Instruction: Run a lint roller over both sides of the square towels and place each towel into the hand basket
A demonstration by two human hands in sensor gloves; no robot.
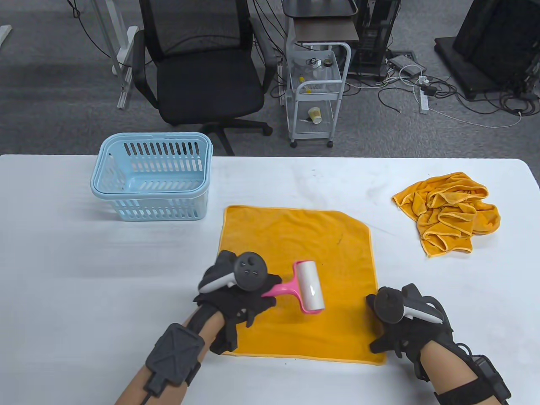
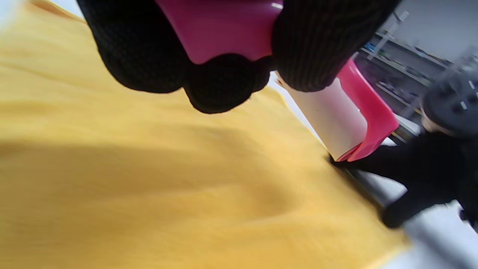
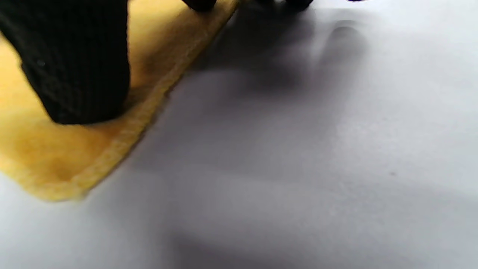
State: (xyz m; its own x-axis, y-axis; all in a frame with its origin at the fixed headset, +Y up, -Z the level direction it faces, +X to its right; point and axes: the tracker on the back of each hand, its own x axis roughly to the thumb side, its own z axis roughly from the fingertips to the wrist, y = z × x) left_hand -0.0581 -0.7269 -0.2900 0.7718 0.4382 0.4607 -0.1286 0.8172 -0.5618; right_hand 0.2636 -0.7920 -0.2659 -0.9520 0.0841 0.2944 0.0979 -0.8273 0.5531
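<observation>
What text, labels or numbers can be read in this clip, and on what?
None can be read.
Lint roller: no print shows.
Basket: no label shows.
Towels: plain.
Cart items: too small to read.

Fuzzy matt cloth for the spread towel point(image 1: 295, 249); glossy pink plastic handle and smooth white paper on the lint roller point(image 1: 309, 287); slotted plastic basket point(image 1: 152, 177); smooth matt worktop point(image 1: 84, 261); knitted fabric fingers point(image 2: 313, 48).
</observation>
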